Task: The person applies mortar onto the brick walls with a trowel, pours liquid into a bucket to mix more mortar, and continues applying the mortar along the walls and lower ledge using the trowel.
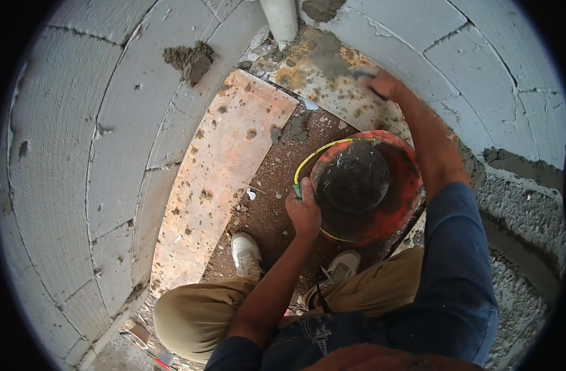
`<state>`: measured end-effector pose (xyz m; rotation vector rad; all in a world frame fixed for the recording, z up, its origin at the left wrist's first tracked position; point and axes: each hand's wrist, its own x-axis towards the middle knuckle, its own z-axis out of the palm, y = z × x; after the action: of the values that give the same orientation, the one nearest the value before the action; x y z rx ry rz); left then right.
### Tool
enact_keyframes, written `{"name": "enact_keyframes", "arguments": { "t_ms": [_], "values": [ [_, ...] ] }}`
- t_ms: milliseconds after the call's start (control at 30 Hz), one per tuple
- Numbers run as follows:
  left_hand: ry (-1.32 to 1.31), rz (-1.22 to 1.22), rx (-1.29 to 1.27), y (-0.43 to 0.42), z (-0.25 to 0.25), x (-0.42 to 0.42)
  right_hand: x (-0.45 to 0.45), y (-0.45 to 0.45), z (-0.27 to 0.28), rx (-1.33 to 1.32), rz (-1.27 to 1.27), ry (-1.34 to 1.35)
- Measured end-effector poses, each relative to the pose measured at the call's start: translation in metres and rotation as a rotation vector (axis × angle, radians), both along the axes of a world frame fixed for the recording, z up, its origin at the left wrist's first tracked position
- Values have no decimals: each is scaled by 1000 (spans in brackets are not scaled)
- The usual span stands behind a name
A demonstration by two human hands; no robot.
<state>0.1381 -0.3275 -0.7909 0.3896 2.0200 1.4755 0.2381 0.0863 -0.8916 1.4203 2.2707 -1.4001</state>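
My left hand is closed round the green grip of the yellow handle on a red bucket. Dark grey residue coats the round bottom inside the bucket. Beyond its rim, my right hand is blurred by motion, low over a stained board beside the block wall. A dark-handled tool shows at its fingers, too smeared to tell its exact kind. Wet grey mortar lies spread on that board, just ahead of the right hand.
A long mortar-spotted board lies to the left on brown, rubble-strewn ground. Pale block walls rise left and right, with a mortar lump on the left one. A white pipe stands in the far corner. My shoes are close to the bucket.
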Motion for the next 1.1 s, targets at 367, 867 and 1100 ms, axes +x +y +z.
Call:
{"name": "enact_keyframes", "arguments": {
  "t_ms": [367, 867, 1100],
  "values": [
    [-62, -44, -23, -1, -6, -1, 47, -51, 90, 476, -33, 228],
    [-142, -10, 18, 2, -8, -1, 61, -140, 193, 521, 138, 103],
    [-45, -46, -58, -1, -3, -5, -57, -26, 13, -12, 54, -12]
  ]
}}
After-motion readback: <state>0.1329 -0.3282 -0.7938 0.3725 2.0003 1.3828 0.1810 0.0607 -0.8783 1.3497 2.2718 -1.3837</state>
